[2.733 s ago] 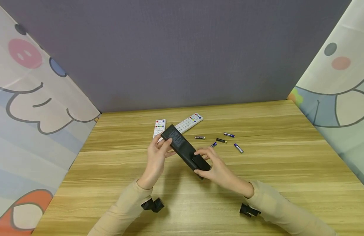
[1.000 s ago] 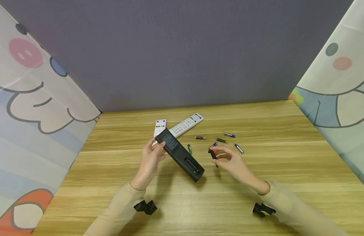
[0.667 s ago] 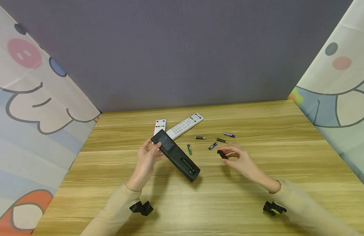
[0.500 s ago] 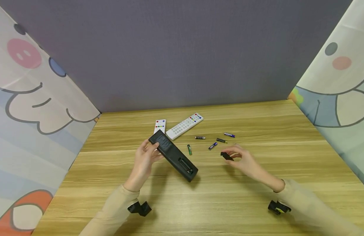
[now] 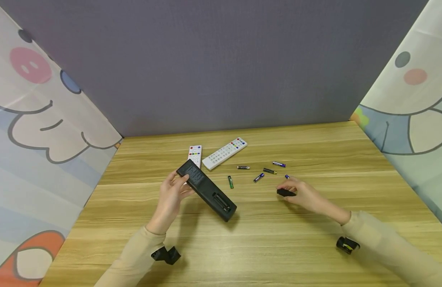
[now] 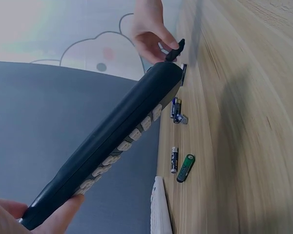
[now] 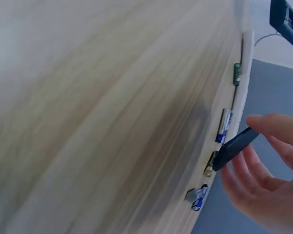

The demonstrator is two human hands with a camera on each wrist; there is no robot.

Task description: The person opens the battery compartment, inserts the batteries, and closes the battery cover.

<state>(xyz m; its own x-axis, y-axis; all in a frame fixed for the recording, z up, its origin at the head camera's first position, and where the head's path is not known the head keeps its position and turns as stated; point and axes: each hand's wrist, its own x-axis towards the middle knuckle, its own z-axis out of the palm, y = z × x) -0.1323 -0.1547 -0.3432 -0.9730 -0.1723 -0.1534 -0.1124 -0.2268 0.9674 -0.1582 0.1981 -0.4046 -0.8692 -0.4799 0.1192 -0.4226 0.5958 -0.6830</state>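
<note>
My left hand (image 5: 172,195) grips the far end of a black remote control (image 5: 206,190), thumb on its back. The remote is tilted above the table with its back toward me, and its battery compartment (image 5: 221,201) lies uncovered, with no batteries showing inside. In the left wrist view, pale buttons (image 6: 135,134) line the remote's underside. My right hand (image 5: 303,195) pinches the small black battery cover (image 7: 236,147) between thumb and fingers, low over the table right of the batteries. A blue battery (image 5: 287,176) is partly hidden behind that hand.
Several loose batteries lie mid-table, among them a green one (image 5: 230,182), a black one (image 5: 243,168) and a blue one (image 5: 258,177). Behind them is a long white remote (image 5: 224,153). A shorter white remote (image 5: 195,155) is partly covered by the black one. A grey panel (image 5: 235,67) stands at the back.
The battery cover came off the black remote in my right hand, which moved away to the right. My left hand drew the remote leftward. A green battery and the compartment came into view.
</note>
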